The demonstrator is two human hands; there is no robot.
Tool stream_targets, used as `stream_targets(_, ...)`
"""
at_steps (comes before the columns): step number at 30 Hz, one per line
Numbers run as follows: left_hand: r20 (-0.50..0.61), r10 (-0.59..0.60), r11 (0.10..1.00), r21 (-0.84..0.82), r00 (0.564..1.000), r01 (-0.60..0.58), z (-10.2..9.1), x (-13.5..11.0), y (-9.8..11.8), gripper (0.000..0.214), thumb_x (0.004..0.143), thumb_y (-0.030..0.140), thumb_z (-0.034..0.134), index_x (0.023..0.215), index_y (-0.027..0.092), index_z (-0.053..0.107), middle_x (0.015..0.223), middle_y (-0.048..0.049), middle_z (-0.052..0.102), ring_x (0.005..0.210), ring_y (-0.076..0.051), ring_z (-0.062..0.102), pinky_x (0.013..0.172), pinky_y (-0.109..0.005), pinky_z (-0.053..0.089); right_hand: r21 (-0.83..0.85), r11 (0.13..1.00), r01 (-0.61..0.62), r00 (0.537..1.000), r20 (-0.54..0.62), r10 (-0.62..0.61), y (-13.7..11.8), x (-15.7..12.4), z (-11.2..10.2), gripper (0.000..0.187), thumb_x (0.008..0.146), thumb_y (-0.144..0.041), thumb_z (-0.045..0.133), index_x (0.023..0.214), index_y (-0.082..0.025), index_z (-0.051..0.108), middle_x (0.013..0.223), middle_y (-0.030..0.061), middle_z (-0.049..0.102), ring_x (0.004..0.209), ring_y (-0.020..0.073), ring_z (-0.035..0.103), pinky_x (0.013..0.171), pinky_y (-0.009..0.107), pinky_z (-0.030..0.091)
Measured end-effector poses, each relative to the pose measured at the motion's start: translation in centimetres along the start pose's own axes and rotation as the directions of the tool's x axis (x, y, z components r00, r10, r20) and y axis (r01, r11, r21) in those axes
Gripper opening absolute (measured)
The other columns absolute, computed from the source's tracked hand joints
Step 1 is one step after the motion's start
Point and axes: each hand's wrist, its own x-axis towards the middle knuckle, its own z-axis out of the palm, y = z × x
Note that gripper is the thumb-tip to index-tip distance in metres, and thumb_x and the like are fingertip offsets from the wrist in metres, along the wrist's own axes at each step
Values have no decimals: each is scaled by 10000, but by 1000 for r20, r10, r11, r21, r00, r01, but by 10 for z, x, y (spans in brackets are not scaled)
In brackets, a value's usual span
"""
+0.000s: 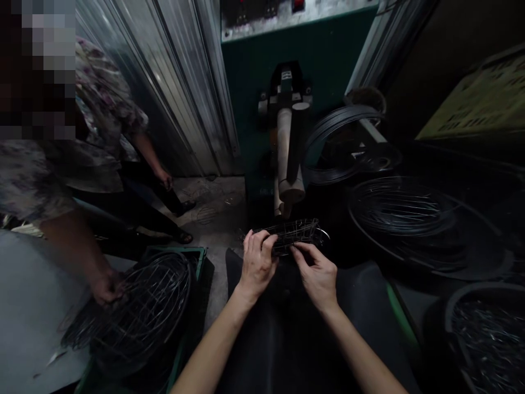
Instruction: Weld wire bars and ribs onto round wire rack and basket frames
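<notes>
Between my two hands I hold a dark round wire frame (301, 231), tipped so that its rim and crossing wires show nearly edge-on. My left hand (259, 260) has its fingers curled over the near left part of the frame. With thumb and index finger together, my right hand (318, 273) pinches at the frame's near right edge; any small piece between the fingertips is too dark to make out. Just beyond the frame, the pale cylindrical arms (289, 158) of a green machine (246, 109) come down close to it.
A coil of wire (344, 117) hangs at the machine's right. Wire rings fill a large round tray (488, 268), and small metal pieces fill a tub (455, 306). At left, another person (102, 98) grips wire frames (151, 295) over a green crate (200, 254).
</notes>
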Motion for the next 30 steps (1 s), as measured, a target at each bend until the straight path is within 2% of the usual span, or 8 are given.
stream_targets(5,-37,5,1000,9,999,-4,6,2,-3,504,719,67,588,1180,173,413,1062,-94,555,1017,-223,575,982,-507,459,-20,1000,11,1000,-3,-11,3,5,2,278,844,-432,568,897,-185,686,844,38,696,709,160,633,704,282,503)
stream_targets(17,-29,-25,1000,-15,999,25,13,5,-7,550,709,70,605,1208,179,401,1086,-100,553,1044,-237,573,981,-514,451,-35,999,36,999,-25,-37,9,12,4,254,848,-417,570,892,-193,683,846,34,694,712,159,633,731,283,506)
stream_targets(30,-68,-22,1000,-15,997,21,18,9,-11,523,735,85,583,1209,193,389,1085,-94,548,1036,-227,572,981,-510,457,-31,998,52,998,-35,-53,6,18,6,251,846,-413,578,900,-192,685,843,35,695,704,160,628,720,287,498)
